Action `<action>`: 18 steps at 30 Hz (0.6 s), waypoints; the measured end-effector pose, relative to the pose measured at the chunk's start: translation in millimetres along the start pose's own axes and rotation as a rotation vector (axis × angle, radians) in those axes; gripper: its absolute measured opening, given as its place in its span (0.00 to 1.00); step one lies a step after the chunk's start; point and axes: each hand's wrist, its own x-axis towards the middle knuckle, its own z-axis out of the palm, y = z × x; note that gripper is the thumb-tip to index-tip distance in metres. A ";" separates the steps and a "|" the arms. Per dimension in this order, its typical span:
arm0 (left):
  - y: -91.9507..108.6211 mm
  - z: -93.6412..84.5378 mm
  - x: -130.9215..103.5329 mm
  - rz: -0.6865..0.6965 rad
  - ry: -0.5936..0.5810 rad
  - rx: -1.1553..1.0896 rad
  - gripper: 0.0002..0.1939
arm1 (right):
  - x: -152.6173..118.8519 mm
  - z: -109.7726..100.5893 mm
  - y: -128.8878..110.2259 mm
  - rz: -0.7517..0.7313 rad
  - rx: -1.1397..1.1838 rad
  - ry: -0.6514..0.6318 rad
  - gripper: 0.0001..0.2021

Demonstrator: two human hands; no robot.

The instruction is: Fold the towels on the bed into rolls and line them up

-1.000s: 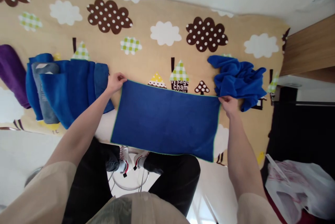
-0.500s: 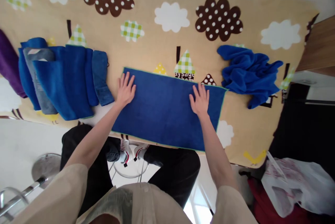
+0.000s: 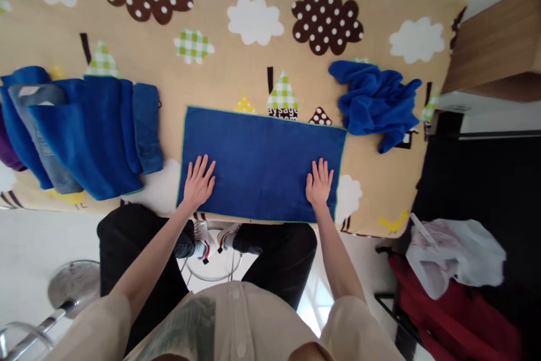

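A blue cloth (image 3: pixel 262 169) with a thin green edge lies spread flat as a wide rectangle near the front edge of the patterned table cover. My left hand (image 3: pixel 200 182) rests on its left part, palm down with fingers spread. On the right part lies my right hand (image 3: pixel 319 182), also palm down, its thumb apart from the fingers. Neither hand grips anything. Right of the flat cloth sits a crumpled blue cloth (image 3: pixel 376 103). To the left are several folded blue cloths (image 3: pixel 103 130), with a grey-blue one (image 3: pixel 42 136) among them.
The beige table cover (image 3: pixel 228 82) has cloud and tree prints. A purple cloth (image 3: pixel 10 150) is at the far left. Beyond the right edge are a white plastic bag (image 3: pixel 456 254), a red item (image 3: pixel 456 316) and a wooden piece (image 3: pixel 494 40). A metal stool (image 3: pixel 74 288) stands lower left.
Both hands have moved down across the flat cloth toward my body. The cloth's near edge looks straighter and its left side more squared. The view has shifted somewhat to the right.
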 end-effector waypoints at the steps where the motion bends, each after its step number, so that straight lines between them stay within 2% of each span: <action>1: 2.6 5.6 -16.3 -0.015 0.004 0.005 0.32 | -19.1 1.5 7.1 0.041 0.000 0.000 0.30; 5: -15.5 13.6 -70.5 -0.213 0.136 0.019 0.34 | -66.2 -2.0 54.6 0.167 0.057 0.021 0.31; 7: -27.6 10.6 -92.3 -0.285 0.141 0.022 0.33 | -80.6 -5.5 73.9 0.263 0.108 0.082 0.32; 9: -34.0 5.9 -110.6 -0.329 0.125 0.021 0.33 | -94.2 -8.6 82.8 0.382 0.168 0.161 0.33; 13: -29.4 -1.6 -129.5 -0.408 0.160 -0.030 0.32 | -121.0 -19.1 74.2 0.581 0.335 0.245 0.33; 16: -24.6 -6.1 -127.9 -0.499 0.233 -0.105 0.29 | -138.3 -32.1 61.9 0.741 0.493 0.217 0.30; 18: -26.5 -9.9 -123.3 -0.584 0.227 -0.146 0.26 | -147.2 -40.2 56.8 0.793 0.566 0.174 0.29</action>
